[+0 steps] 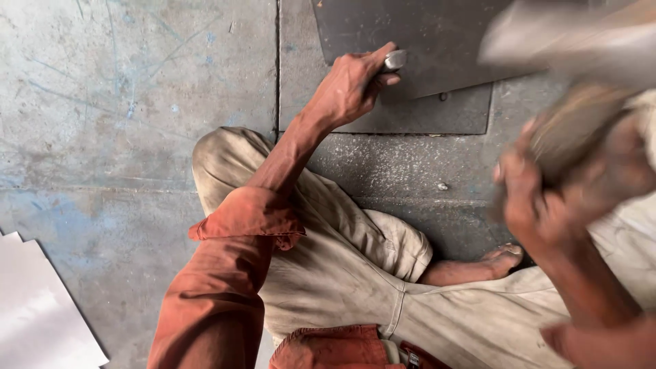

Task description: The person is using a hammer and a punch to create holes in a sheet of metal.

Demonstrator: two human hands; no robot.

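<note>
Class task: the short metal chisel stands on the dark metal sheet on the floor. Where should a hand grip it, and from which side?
Grip the chisel around its shank, below the shiny top, coming from the near left as the left hand does. It stands about upright on the dark sheet, so the top stays free.

Didn't spot any packages, labels, signs or screens anywhere in this one, honestly, not at any clock position.
</note>
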